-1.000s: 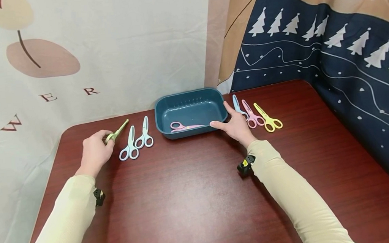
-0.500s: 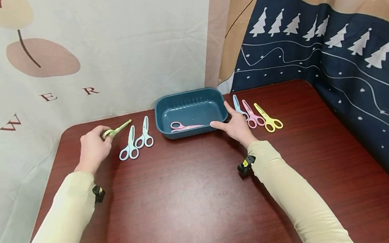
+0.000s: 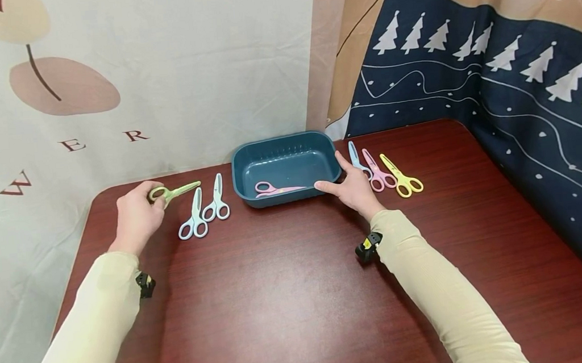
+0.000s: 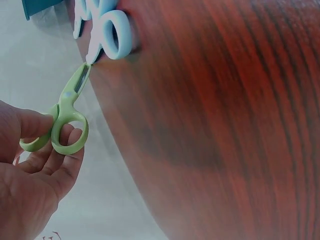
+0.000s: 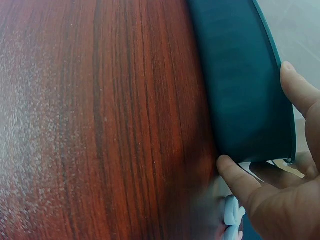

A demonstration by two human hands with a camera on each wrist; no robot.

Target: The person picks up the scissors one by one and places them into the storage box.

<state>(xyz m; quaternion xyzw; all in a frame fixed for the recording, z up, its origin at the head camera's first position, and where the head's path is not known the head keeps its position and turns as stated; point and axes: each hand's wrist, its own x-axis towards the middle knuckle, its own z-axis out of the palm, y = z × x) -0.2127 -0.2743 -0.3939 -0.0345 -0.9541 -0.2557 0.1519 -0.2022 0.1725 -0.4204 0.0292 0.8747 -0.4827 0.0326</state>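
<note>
My left hand [image 3: 137,213] pinches light green scissors [image 3: 173,192] by the finger loops, blades pointing right. In the left wrist view the thumb and fingers sit at the loops of these scissors [image 4: 66,115], and the tip overlaps light blue scissors [image 4: 107,30]. My right hand [image 3: 355,189] holds the near right corner of a dark teal plastic bin [image 3: 251,196], thumb on the front rim, fingers around the right end. The right wrist view shows the fingers at that end of the bin [image 5: 245,90]. Inside the bin lie pink scissors [image 3: 271,190].
Left of the bin lie two pairs of light blue scissors, the nearer pair [image 3: 193,220] and the farther pair [image 3: 215,201]. To its right are blue scissors [image 3: 354,155], pink scissors [image 3: 381,174] and yellow scissors [image 3: 401,178]. Curtains [image 3: 185,70] hang behind the brown table [image 3: 279,296].
My left hand has shifted slightly left and up, and the green scissors have turned from pointing up and right to pointing mostly right. The right hand and bin stay still.
</note>
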